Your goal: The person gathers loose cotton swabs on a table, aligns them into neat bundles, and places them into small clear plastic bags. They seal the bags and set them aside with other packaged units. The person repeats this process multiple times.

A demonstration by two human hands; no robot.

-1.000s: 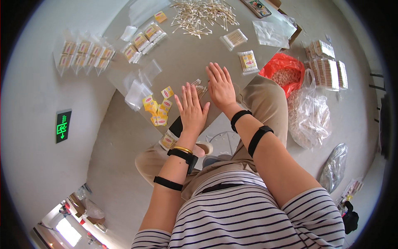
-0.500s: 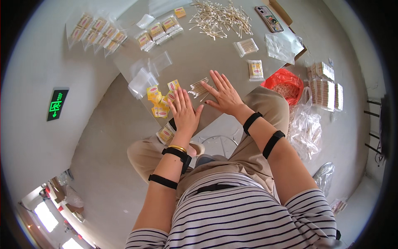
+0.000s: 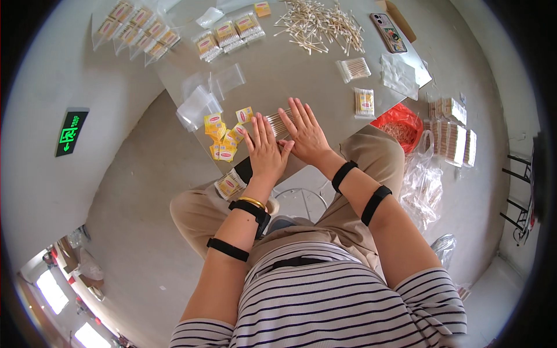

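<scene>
A small row of cotton swabs (image 3: pixel 279 123) lies on the grey table between my two hands. My left hand (image 3: pixel 267 152) rests flat along its left side, fingers stretched out. On the other side, my right hand (image 3: pixel 308 136) lies with straight fingers against the swabs and covers part of them. The thumbs nearly meet at the near end of the bunch. Just left of my left hand is a scattered pile of yellow printed cards (image 3: pixel 223 139). Below the cards, a packed bag of swabs (image 3: pixel 230 184) sits at the table's near edge.
Empty clear bags (image 3: pixel 200 107) lie behind the cards. Filled packs (image 3: pixel 229 36) stand at the back, beside a heap of loose swabs (image 3: pixel 319 26). Two swab packs (image 3: pixel 364 103) and a phone (image 3: pixel 389 33) are on the right. A red bag (image 3: pixel 400 124) hangs below the right edge.
My hands have drawn closer together, the right one moving onto the swabs from the right. The swabs sit in a tighter, more even row. The view has shifted slightly.
</scene>
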